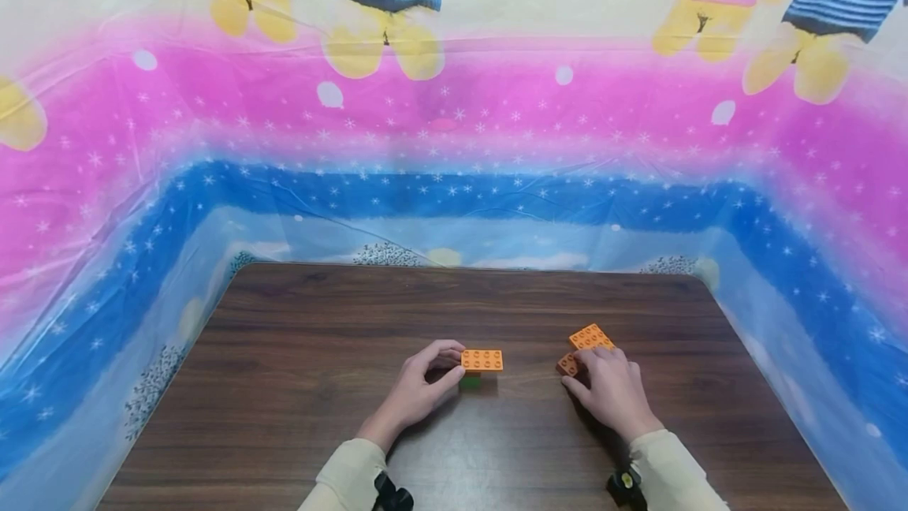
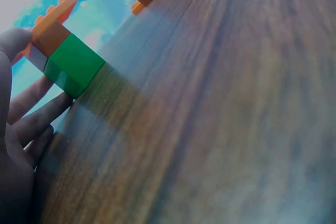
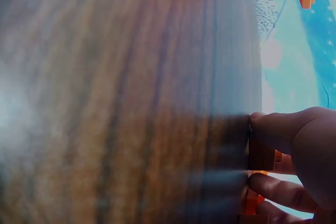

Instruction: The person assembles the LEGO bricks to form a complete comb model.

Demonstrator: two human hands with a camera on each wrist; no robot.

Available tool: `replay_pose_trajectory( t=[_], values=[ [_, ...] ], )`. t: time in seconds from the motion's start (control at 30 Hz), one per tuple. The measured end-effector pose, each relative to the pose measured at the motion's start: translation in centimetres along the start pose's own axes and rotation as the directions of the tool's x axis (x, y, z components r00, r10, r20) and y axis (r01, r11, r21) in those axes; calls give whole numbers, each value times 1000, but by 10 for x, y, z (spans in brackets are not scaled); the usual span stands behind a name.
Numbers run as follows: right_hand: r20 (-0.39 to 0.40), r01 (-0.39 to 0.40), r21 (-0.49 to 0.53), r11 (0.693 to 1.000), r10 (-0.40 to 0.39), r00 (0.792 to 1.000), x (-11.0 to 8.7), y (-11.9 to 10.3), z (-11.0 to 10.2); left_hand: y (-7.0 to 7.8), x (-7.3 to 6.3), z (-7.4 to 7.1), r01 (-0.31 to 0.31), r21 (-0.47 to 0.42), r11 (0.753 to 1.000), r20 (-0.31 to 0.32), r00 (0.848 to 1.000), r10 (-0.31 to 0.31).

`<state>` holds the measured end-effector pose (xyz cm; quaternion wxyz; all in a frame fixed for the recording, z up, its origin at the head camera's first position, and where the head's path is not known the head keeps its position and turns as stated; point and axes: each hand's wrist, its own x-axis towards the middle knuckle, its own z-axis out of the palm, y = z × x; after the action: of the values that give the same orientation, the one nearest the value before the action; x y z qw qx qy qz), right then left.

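Observation:
Around the left end of a small stack of toy building bricks, my left hand [image 1: 418, 385] curls its thumb and fingers. An orange studded brick [image 1: 482, 359] tops the stack, overhanging a brown brick [image 2: 52, 39] and a green brick [image 2: 75, 66] that stands on the table. A greyish piece [image 2: 38, 57] shows beside the brown one. My right hand [image 1: 613, 389] holds a loose brown brick [image 1: 567, 364] low at the tabletop, between thumb and fingers. Just beyond it lies another orange studded brick [image 1: 591, 336], partly covered by the fingers.
The brown wood-grain table [image 1: 319, 314] has rounded far corners. A patterned cloth [image 1: 454, 195] in pink and blue hangs behind it and along both sides. Bare tabletop separates the stack from the bricks at the right hand.

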<state>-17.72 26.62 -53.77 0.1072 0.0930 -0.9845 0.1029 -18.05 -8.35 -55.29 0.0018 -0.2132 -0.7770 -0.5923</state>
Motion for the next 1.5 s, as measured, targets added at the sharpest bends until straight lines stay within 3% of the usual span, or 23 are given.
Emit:
replay_pose_trajectory(
  t=[0.87, 1.2, 1.5],
  values=[
    [34, -58, 156, 986, 54, 998, 2, -1, -8, 0, 2, 0, -14, 5, 1000, 2, 1000, 14],
    [52, -17, 311, 950, 0, 999, 2, 1, -12, -1, 2, 0, -4, 9, 1000, -2, 1000, 4],
    [55, -18, 377, 926, -3, 998, 2, -4, -15, -3, 1, 1, -10, 11, 1000, -5, 1000, 10]
  ],
)
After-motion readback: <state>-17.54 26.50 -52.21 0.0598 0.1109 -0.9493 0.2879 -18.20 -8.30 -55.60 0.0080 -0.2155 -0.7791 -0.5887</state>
